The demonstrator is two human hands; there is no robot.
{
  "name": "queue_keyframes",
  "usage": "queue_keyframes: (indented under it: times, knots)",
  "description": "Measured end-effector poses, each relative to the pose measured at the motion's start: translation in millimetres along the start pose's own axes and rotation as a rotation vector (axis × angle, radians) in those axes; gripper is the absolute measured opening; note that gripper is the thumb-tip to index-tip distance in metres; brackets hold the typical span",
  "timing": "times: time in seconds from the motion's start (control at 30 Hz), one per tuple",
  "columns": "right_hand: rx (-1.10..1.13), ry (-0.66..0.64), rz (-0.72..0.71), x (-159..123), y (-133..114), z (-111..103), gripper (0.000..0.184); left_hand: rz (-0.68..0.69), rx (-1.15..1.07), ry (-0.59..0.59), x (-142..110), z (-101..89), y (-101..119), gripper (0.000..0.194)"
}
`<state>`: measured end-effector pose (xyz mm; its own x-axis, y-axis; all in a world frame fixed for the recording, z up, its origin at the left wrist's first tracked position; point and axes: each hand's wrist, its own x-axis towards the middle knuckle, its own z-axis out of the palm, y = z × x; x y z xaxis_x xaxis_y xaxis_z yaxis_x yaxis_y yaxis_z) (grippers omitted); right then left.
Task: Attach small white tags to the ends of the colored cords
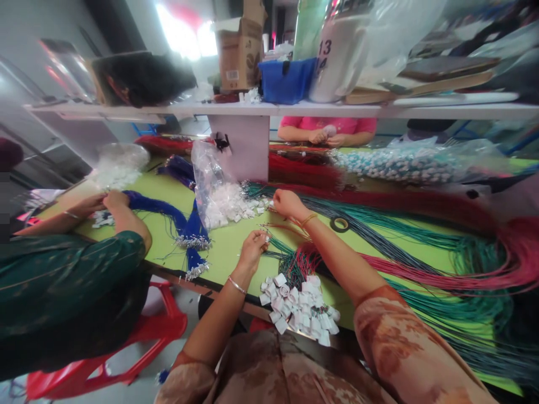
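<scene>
Over the green tabletop, my left hand [252, 249] is closed, pinching a small white connector [266, 239] between thumb and fingertips. My right hand [290, 204] is closed too, a little farther away, beside a heap of white connectors [229, 202] spilling from a clear plastic bag [202, 163]. What its fingertips hold, if anything, is too small to make out. Thin green wires [281, 246] run close to my left hand. Nearest my body lies a pile of wires fitted with white connectors [301, 303], at the table's front edge.
Long bundles of red wires [442, 275] and green wires [421, 230] cross the right side. A tape roll [339, 225] lies among them. Blue wires [168, 210] stretch leftward to a co-worker's hands [101, 203]. A shelf [286, 109] spans the back; another person's hands [328, 136] show beneath it.
</scene>
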<state>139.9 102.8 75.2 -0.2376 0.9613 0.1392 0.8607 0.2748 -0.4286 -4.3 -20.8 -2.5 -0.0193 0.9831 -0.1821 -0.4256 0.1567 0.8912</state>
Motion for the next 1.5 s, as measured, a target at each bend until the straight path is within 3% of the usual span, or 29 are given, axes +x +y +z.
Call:
queue_keyframes:
  times: [0.1,0.33,0.63,0.77,1.07,1.17,1.3,1.5]
  knots:
    - [0.017,0.091,0.057,2.0,2.7,0.1,0.022,-0.003,-0.006,-0.001,-0.3,0.5,0.4,0.034]
    - [0.623,0.090,-0.061,2.9,1.2,3.2,0.013,-0.013,-0.008,-0.009,0.6,0.7,0.6,0.033]
    - [0.851,0.024,-0.127,-55.2,-0.2,-0.7,0.023,-0.014,-0.043,-0.039,-1.0,0.9,0.6,0.031]
    - [0.951,0.089,-0.117,-76.7,-1.4,-3.9,0.026,-0.022,-0.054,-0.040,-0.7,2.8,1.3,0.031]
    - [0.947,0.219,-0.109,-93.5,-1.5,-14.1,0.022,0.010,-0.063,-0.054,-1.8,4.3,3.6,0.030]
    - [0.898,0.173,-0.088,-97.2,2.8,-8.3,0.020,0.049,-0.062,-0.058,-3.6,7.0,6.2,0.032]
    - [0.892,0.059,-0.043,-104.7,5.1,6.7,0.022,0.104,-0.038,-0.075,-5.9,10.7,8.2,0.050]
    - [0.812,-0.048,-0.057,-110.4,8.3,27.5,0.020,0.164,0.064,-0.061,-4.4,8.2,3.8,0.030]
